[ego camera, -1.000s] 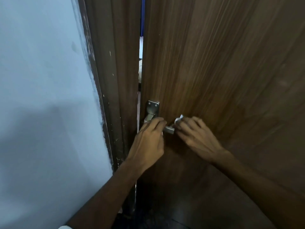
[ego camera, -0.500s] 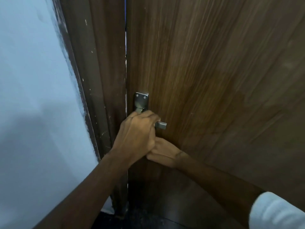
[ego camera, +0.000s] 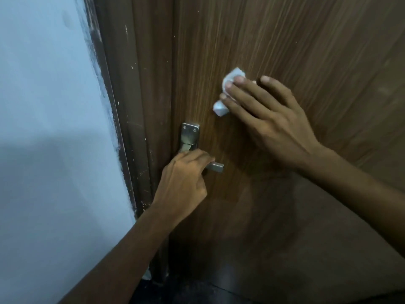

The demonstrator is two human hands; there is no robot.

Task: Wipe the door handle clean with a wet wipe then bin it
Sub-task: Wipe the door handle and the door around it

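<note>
1. My left hand (ego camera: 184,178) is closed around the door handle (ego camera: 215,167). Only the free end of the metal lever shows past my fingers, pointing to 3 o'clock.
2. My right hand (ego camera: 269,119) lies flat on the door (ego camera: 306,51), fingers spread and stretched, at about 1 o'clock from the handle and apart from it.
3. The wet wipe (ego camera: 228,93) is crumpled and pressed against the wood under my right fingers. This grip is open, it pins the wipe and does not pinch it. White folds stick out at 10 o'clock of the hand.
4. The metal plate (ego camera: 190,133) with two screws sits just above my left hand, uncovered.
5. I judge the wiping step is not finished, because the wipe is on the door and not on the handle.
6. To do it well, I would bring the wipe down to the lever, wrap it around the bar and pull it along to the free end.
7. The left hand covers most of the lever, so I think it must let go for the wipe to reach that part, then the plate.
8. No bin is visible here.
</note>
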